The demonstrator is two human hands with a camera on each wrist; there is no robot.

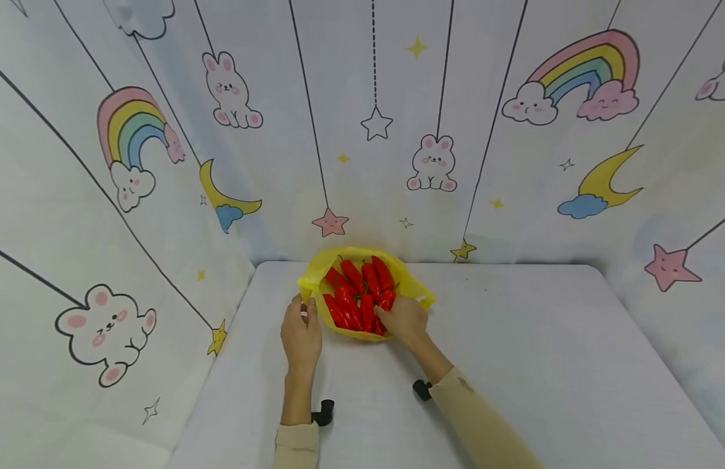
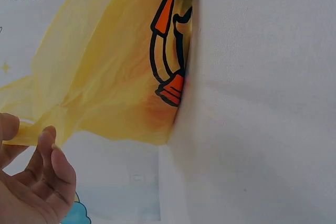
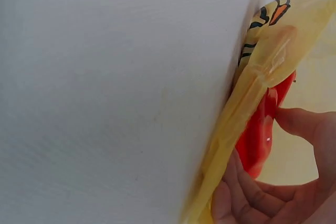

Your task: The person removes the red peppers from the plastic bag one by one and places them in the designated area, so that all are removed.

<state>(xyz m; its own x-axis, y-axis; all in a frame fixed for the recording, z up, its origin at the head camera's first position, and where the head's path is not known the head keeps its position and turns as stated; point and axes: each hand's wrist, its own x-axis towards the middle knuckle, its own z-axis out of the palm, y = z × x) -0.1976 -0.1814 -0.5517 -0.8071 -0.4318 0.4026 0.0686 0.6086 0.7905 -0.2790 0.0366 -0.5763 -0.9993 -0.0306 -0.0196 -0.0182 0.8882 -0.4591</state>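
Observation:
A yellow plastic bag [image 1: 322, 264] lies with its mouth wide on the white table, and several glossy red chili peppers [image 1: 346, 301] fill it. My left hand [image 1: 301, 340] pinches the bag's left edge near a handle; the left wrist view shows thumb and fingers of the left hand [image 2: 37, 187] on the thin yellow film. At the bag's right side, my right hand [image 1: 406, 319] reaches in. In the right wrist view a red chili pepper [image 3: 259, 137] sits between the thumb and fingers of the right hand [image 3: 294, 200]. Some fingertips are hidden behind the pepper and bag.
The white table [image 1: 544, 352] extends on both sides of the bag. Behind and to the left stands a white curtain [image 1: 350, 78] printed with rabbits, rainbows and stars. A black wrist-camera mount [image 1: 324, 412] shows at the left wrist, another [image 1: 422, 390] at the right.

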